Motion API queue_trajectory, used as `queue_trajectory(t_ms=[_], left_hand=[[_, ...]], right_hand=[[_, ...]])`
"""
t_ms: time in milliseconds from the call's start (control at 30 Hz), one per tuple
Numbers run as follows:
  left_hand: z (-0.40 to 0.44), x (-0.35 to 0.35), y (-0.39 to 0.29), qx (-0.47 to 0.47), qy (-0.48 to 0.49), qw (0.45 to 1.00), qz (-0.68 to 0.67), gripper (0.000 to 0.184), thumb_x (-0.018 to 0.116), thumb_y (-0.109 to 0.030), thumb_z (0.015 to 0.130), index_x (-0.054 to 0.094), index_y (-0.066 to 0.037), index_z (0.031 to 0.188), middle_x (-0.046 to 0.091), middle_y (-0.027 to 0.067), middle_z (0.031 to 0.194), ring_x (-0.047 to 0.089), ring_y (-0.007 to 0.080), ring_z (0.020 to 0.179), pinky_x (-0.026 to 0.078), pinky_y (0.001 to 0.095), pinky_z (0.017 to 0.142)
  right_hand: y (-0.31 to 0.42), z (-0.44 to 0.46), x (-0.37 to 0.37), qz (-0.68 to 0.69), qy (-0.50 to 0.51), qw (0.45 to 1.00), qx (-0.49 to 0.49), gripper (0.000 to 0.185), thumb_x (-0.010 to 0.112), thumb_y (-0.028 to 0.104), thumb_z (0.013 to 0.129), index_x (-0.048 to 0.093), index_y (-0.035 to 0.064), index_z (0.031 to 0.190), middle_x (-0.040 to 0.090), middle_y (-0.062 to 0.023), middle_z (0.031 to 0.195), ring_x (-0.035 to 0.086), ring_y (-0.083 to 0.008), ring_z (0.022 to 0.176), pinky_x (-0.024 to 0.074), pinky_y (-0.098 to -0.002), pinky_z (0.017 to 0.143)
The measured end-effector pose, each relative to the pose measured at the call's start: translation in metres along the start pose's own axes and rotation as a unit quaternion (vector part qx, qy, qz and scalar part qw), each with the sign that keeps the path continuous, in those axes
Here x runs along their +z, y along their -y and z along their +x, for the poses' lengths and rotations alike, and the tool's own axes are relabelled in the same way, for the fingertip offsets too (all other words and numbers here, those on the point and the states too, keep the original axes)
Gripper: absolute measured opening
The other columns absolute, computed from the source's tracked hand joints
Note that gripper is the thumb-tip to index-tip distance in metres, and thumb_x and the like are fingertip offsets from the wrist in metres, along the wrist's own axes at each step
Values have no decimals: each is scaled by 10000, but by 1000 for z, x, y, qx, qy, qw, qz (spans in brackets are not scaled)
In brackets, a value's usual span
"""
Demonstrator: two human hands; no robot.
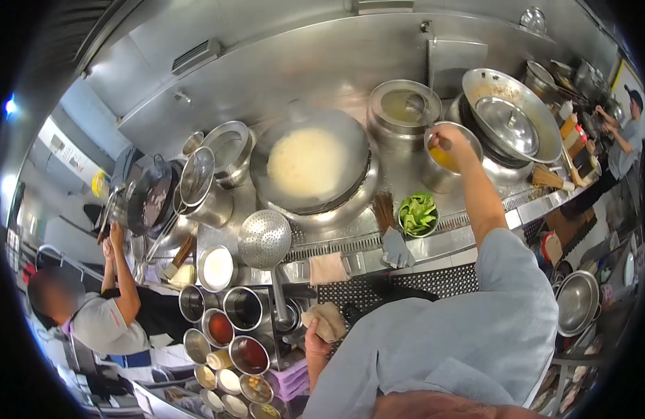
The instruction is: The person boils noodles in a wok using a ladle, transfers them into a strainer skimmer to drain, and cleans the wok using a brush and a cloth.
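Note:
My right hand [449, 140] is closed over the rim of a deep steel pot [441, 183] that has something yellow inside; a ladle seems to be in its fingers, but the grip is too small to make out. Low in the view, my left hand [317, 342] grips a folded beige cloth [325, 321]. A large wok [350, 150] with steaming pale liquid sits on the stove, left of my right hand. Green leafy vegetables [418, 214] fill a bowl below the pot.
A perforated skimmer [264, 239] lies before the wok. Sauce containers [249, 355] stand at lower left. A co-worker [113, 321] handles a dark wok [151, 197] at left; another person [624, 143] stands far right. A large pan [551, 140] holds a lid.

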State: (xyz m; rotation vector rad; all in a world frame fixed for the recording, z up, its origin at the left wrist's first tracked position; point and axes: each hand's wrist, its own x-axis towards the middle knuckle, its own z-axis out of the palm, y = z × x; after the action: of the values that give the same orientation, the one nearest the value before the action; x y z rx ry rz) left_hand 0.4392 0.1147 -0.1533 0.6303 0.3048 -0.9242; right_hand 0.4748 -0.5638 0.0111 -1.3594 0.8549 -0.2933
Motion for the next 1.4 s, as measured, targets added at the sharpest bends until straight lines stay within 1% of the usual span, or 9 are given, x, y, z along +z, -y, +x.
queue_trajectory(t_ms=[67, 167, 467, 533, 867, 1133, 1267, 1300, 1400], left_hand=[[-7, 8, 3, 6, -13, 1000, -14, 593, 592, -324, 861, 392, -63, 1354, 531, 167, 1257, 531, 379, 1129, 438, 575, 943], [-14, 16, 7, 26, -33, 999, -29, 615, 600, -330, 859, 374, -59, 1363, 524, 183, 1257, 536, 387, 1116, 446, 563, 941], [-30, 34, 8, 122, 7, 992, -18, 761, 697, -325, 809, 303, -50, 1400, 503, 197, 1258, 536, 395, 1116, 471, 527, 926], [-28, 12, 13, 102, -25, 994, -28, 758, 700, -316, 807, 308, -45, 1397, 508, 203, 1254, 541, 388, 1113, 471, 518, 929], [-47, 25, 16, 55, -26, 998, -16, 735, 650, -401, 820, 351, -20, 1374, 541, 227, 1217, 571, 366, 1077, 488, 472, 910], [-18, 82, -132, 37, 133, 988, 69, 818, 693, -458, 788, 266, -181, 1428, 498, 164, 1277, 550, 483, 1066, 510, 604, 811], [59, 114, -183, 109, 47, 983, 143, 610, 540, -473, 906, 400, -88, 1357, 566, 138, 1216, 600, 308, 1066, 504, 483, 893], [77, 120, -176, 108, 53, 982, 143, 610, 540, -473, 906, 400, -88, 1357, 566, 138, 1216, 600, 308, 1066, 504, 483, 893], [139, 105, -143, 129, 206, 970, -16, 641, 479, -590, 890, 424, -119, 1322, 583, 118, 1140, 605, 286, 993, 510, 435, 832]], right_hand=[[9, -22, 12, 405, 105, 908, -1, 155, 535, 71, 853, 477, 82, 709, 468, 27, 603, 471, -75, 520, 402, -203, 434], [9, -4, 8, 531, 182, 824, 74, 184, 513, 72, 868, 446, 87, 698, 470, 19, 599, 474, -75, 501, 413, -195, 432], [67, -51, 45, 509, 191, 838, 47, 69, 479, 50, 884, 427, 22, 849, 450, 19, 602, 461, -71, 470, 434, -201, 436], [74, -66, 55, 511, 203, 835, 28, 285, 495, 40, 878, 358, -88, 1092, 438, 17, 630, 459, -71, 476, 403, -197, 423], [46, -186, 98, 465, 300, 831, 60, 351, 459, 106, 927, 406, -102, 1205, 444, 9, 711, 395, -38, 449, 299, -192, 352], [10, -237, 171, 484, 324, 790, 191, 352, 449, 94, 911, 412, -118, 1190, 453, 10, 714, 412, -27, 441, 323, -180, 345], [-20, -190, 222, 505, 343, 758, 228, 319, 474, 77, 888, 448, -97, 1154, 465, 7, 675, 392, -47, 404, 324, -217, 341], [-31, -179, 230, 505, 343, 760, 223, 319, 474, 77, 888, 448, -97, 1154, 465, 7, 675, 392, -47, 404, 324, -217, 341], [-59, -178, 252, 15, 179, 984, -15, 397, 511, 75, 825, 450, -37, 1200, 506, -44, 650, 465, -130, 416, 388, -289, 370]])
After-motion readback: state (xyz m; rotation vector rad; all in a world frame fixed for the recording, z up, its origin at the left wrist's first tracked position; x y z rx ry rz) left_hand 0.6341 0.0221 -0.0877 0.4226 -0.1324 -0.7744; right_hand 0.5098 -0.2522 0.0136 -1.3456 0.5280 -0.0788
